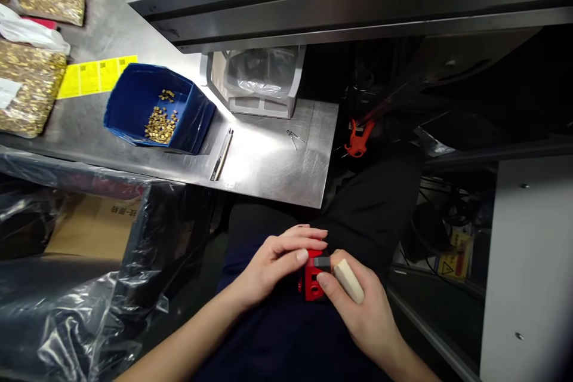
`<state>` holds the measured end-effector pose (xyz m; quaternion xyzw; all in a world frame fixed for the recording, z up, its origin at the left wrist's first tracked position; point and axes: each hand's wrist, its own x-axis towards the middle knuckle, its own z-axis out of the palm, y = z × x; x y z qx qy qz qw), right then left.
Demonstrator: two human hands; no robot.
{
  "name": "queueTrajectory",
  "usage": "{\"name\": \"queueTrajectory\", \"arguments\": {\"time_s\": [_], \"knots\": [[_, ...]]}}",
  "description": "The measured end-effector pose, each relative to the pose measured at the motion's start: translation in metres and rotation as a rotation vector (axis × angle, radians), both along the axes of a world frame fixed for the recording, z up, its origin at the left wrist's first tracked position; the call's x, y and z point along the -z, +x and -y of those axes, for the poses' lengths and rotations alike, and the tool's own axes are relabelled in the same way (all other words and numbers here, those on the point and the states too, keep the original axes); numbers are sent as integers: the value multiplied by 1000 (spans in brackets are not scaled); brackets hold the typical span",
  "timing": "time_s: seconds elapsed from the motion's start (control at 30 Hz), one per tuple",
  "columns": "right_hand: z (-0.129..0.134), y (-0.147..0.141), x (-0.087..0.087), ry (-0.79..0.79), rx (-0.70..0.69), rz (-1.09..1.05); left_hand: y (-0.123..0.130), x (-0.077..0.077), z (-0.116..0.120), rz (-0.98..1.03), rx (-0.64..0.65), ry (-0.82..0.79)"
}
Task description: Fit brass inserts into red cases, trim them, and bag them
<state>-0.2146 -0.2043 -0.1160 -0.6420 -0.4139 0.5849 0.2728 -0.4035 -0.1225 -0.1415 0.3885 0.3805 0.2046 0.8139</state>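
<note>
Over my lap, my left hand (273, 262) grips the top and left side of a small red and black device (313, 286), its thumb on the upper edge. My right hand (362, 304) holds the same device from the right, thumb pressed against its side. A cream-coloured block (349, 280) lies between the thumb and fingers of my right hand. The fingers behind the device are partly hidden.
A metal table (268, 161) ahead bears a blue bin (129, 101) with small brass parts, a grey bin (264, 107), a cutter knife (222, 155) and thin metal pins (294, 137). Plastic-lined box (94, 227) at left; orange tool (358, 137) beyond the table corner.
</note>
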Motion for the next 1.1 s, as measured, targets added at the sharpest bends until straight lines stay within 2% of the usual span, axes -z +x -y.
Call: {"name": "queueTrajectory", "arguments": {"time_s": [0.07,0.13,0.27,0.37,0.43,0.47,0.57,0.63,0.8,1.0,1.1], "knots": [[-1,3,-2,0,-34,9,-4,3,1,4,34,52],[-3,8,-3,-21,-123,32,-5,7,3,13,12,34],[-8,18,2,20,-283,73,0,16,3,-13,-155,-198],[-13,18,12,139,-242,84,9,18,-4,-73,-224,-368],[-18,16,15,194,-179,86,14,17,-11,-102,-212,-406],[-21,15,15,209,-139,92,16,16,-14,-117,-201,-365],[-33,14,9,185,-19,97,15,11,-21,-177,-172,-32],[-40,14,3,137,44,72,11,8,-21,-165,-138,115],[-48,13,-4,93,93,64,7,6,-18,-110,-143,56],[-46,6,-1,86,85,120,18,4,-19,-116,-152,156],[-45,3,1,75,77,134,28,7,-17,-88,-226,-2]]}}
